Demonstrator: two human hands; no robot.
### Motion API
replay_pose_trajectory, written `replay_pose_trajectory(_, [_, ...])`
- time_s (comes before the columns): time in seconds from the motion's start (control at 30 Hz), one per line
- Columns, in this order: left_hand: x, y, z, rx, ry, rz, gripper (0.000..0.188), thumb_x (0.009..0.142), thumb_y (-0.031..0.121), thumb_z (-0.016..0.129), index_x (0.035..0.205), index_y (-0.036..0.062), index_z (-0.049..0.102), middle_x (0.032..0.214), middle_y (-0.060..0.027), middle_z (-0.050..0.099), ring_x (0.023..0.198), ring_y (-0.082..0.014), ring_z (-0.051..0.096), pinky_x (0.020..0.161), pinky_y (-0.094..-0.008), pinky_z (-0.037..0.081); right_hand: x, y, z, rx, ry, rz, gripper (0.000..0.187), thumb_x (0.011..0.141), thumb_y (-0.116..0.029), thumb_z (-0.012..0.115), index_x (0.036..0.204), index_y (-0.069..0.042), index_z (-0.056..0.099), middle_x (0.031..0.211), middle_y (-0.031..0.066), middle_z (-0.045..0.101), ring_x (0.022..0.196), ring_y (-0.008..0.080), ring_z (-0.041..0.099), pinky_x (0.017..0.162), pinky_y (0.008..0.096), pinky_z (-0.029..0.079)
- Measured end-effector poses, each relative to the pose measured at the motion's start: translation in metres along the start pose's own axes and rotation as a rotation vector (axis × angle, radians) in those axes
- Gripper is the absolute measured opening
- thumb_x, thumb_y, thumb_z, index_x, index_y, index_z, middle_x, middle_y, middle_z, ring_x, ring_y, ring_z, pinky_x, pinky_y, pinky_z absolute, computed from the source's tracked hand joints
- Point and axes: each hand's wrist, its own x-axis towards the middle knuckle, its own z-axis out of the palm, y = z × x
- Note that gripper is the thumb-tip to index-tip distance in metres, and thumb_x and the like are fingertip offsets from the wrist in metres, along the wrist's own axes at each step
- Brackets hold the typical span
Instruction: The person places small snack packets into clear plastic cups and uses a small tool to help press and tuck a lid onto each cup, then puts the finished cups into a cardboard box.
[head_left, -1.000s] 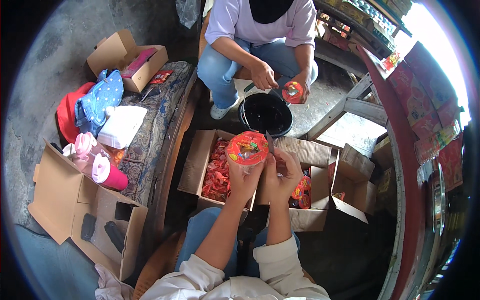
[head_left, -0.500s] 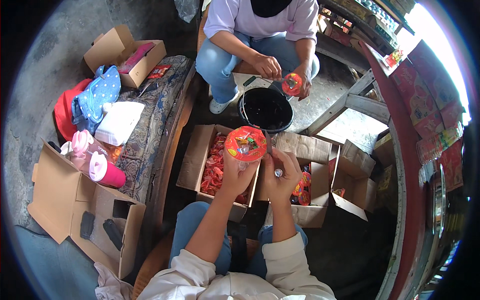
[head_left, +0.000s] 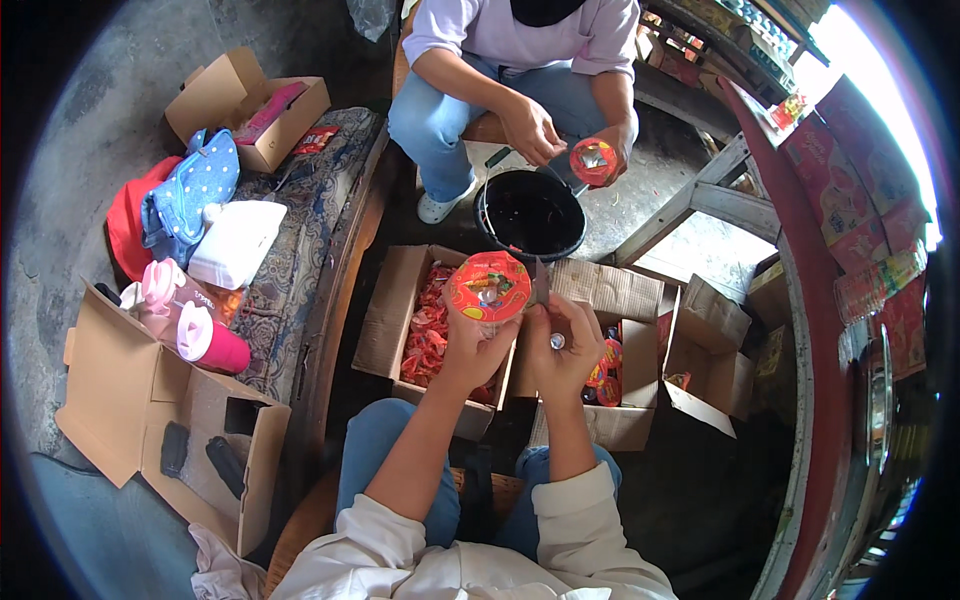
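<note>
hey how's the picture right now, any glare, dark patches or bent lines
Head view: blown-out white glare at upper right, beyond the red counter; head view: deep shadow over the floor at lower right; head view: fisheye distortion bows the counter's edge; head view: the red-lidded cup in the left hand shows fairly clearly.

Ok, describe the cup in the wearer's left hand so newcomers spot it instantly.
Start at the black bucket, upper middle. Just below and left of it in the picture, the wearer's left hand holds a round red-topped cup. Unlike the similar cup held by the other person, it looks larger and sits lower.
</note>
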Motion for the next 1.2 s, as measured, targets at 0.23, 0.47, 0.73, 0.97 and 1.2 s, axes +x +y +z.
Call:
replay_pose_trajectory(0.23, [0.003,-0.002,-0.006,0.207,-0.053,0.124,0.036,0.079,0.005,0.062,0.114,0.0009,0.053,0.117,-0.015,0.049,0.112,-0.0272,0.047,0.096,-0.0378,0.034,0.0,-0.004,0.0,-0.076,-0.021,-0.086,0.022,0.07,0.005,0.064,0.091,0.0,0.064,0.075,0.0104,0.062,0.066,0.0177,0.063,0.058,0.0255,0.048])
replay_pose_trajectory(0.47, [-0.001,-0.008,-0.006,0.285,-0.019,0.115,0.036,0.08,0.007,0.063,0.114,0.0014,0.053,0.119,-0.0142,0.045,0.113,-0.0273,0.045,0.095,-0.0377,0.035,-0.002,-0.003,0.003,-0.088,0.035,-0.054,0.021,0.071,0.005,0.064,0.09,-0.002,0.065,0.075,0.0106,0.062,0.066,0.0182,0.063,0.058,0.0257,0.048])
replay_pose_trajectory(0.73, [-0.002,-0.009,-0.007,0.352,-0.078,0.144,0.036,0.082,0.009,0.062,0.115,0.0011,0.051,0.119,-0.0148,0.042,0.113,-0.0274,0.045,0.094,-0.0382,0.034,-0.004,-0.001,0.005,-0.117,0.011,-0.103,0.022,0.07,0.006,0.066,0.091,-0.001,0.065,0.074,0.0107,0.061,0.063,0.018,0.061,0.054,0.0257,0.046])
replay_pose_trajectory(0.97, [-0.005,-0.008,-0.001,0.393,-0.042,0.113,0.035,0.084,0.01,0.061,0.116,0.0009,0.051,0.12,-0.0158,0.042,0.112,-0.0279,0.045,0.096,-0.0396,0.032,-0.009,0.005,0.007,-0.166,0.038,-0.129,0.024,0.069,0.006,0.067,0.092,-0.002,0.065,0.071,0.0096,0.058,0.058,0.0177,0.057,0.051,0.0264,0.044])
replay_pose_trajectory(1.2, [-0.011,-0.018,-0.003,0.347,-0.109,0.095,0.045,0.08,0.02,0.061,0.121,0.0038,0.049,0.129,-0.0194,0.039,0.12,-0.0343,0.033,0.096,-0.0464,0.021,-0.005,0.008,0.009,-0.243,0.059,-0.201,0.024,0.069,0.007,0.067,0.091,-0.001,0.066,0.068,0.0087,0.057,0.056,0.0175,0.055,0.048,0.0265,0.042])
